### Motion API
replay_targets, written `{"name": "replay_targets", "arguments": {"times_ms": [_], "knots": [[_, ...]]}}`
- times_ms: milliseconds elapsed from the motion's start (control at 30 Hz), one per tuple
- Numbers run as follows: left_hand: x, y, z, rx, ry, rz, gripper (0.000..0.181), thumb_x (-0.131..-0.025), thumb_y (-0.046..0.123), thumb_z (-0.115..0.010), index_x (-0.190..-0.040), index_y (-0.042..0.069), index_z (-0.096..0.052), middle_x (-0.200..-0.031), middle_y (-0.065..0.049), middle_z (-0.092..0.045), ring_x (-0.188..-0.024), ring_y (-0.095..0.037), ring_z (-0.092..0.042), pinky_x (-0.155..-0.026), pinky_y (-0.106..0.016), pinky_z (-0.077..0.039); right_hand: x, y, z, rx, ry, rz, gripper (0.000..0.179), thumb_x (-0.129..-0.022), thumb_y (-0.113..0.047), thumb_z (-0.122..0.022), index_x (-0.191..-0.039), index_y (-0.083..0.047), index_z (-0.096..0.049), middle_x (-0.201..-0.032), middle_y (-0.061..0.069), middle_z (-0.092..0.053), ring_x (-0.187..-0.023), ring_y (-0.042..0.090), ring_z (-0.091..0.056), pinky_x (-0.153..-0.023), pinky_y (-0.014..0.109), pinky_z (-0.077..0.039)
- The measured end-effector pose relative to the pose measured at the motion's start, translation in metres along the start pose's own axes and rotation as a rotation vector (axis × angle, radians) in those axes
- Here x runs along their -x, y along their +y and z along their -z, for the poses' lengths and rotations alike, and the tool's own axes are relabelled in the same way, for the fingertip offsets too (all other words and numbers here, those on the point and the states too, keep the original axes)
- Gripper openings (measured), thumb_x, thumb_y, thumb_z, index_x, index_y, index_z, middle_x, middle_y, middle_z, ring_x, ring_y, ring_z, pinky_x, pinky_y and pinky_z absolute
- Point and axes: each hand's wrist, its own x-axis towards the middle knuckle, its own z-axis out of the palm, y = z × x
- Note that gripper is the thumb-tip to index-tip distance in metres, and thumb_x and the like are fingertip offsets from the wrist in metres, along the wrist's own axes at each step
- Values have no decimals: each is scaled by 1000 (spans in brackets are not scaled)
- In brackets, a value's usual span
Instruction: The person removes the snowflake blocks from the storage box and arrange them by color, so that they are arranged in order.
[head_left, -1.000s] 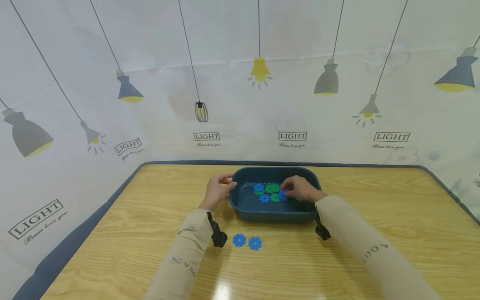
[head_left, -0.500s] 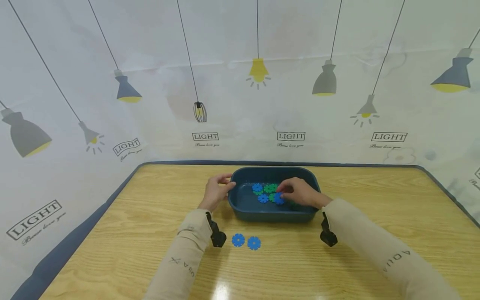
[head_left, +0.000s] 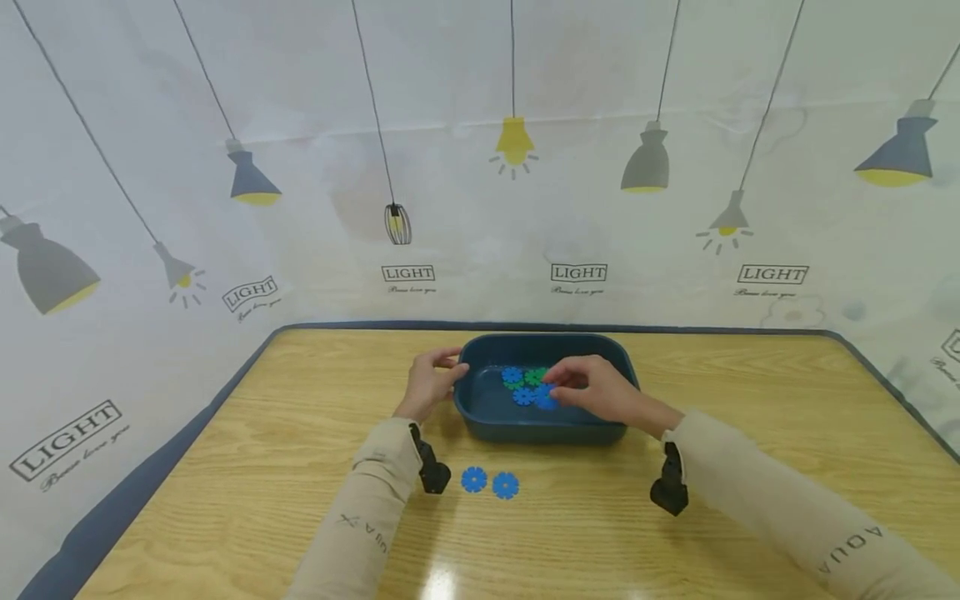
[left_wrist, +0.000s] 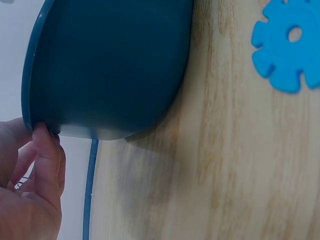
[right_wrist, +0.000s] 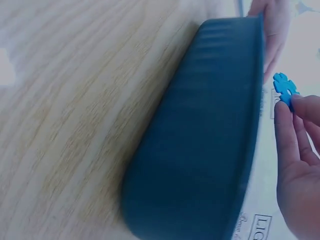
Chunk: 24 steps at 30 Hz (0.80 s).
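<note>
Right hand (head_left: 600, 390) pinches a blue disc (head_left: 544, 397) between thumb and fingertips, above the basin (head_left: 547, 433); in the right wrist view it sits higher than the rim. Left hand (head_left: 429, 383) grips the rim at the basin's left end. Basin's long axis runs left to right before the person. Two loose discs (head_left: 506, 485) lie flat on the table (head_left: 262, 433), on the basin's near side, closer to the left hand. More discs, blue and green (head_left: 534, 377), overlap inside. Discs thin, notched, centre-holed, probably plastic; basin dark blue, smooth, round-cornered; table pale, wood-grained, glossy.
</note>
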Motion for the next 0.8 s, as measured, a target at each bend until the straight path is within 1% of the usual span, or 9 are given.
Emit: {"name": "replay_targets", "arguments": {"times_ms": [200,333,467,600,800], "knots": [[0,1,0,1,4,1,34,-82,8,-62,-116,5,-58,-94,-14,-54,-59,-13,-54,-47,-24,-50,9,-11,-1,-77,-45,19,19,-84,-6,-60,-101,3,-59,-88,11,-60,-77,19,-60,-68,26,-51],[1,1,0,11,4,2,34,-82,7,-62,-116,4,-58,-94,-14,-54,-61,-18,-56,-46,-23,-49,16,-15,-7,-104,-96,56,19,-84,-6,-59,-100,3,-59,-88,11,-61,-75,17,-60,-68,28,-52],[0,0,-1,15,2,3,34,-82,7,-62,-116,4,-58,-94,-14,-54,-69,-28,-59,-46,-24,-50,25,-18,-16,-89,-144,91,17,-84,-7,-60,-98,2,-61,-89,9,-63,-75,14,-60,-70,27,-51],[-3,-1,-1,23,1,7,34,-82,7,-62,-116,5,-58,-94,-14,-54,-74,-32,-59,-46,-24,-50,31,-18,-24,-101,-189,96,15,-83,-7,-61,-95,2,-63,-88,8,-63,-76,12,-59,-71,26,-50],[-3,-1,0,22,1,26,34,-82,8,-62,-116,5,-58,-94,-14,-54,-75,-33,-59,-46,-23,-49,39,-15,-37,-119,-257,79,13,-82,-7,-62,-93,0,-63,-87,6,-63,-74,11,-57,-67,25,-51]]}}
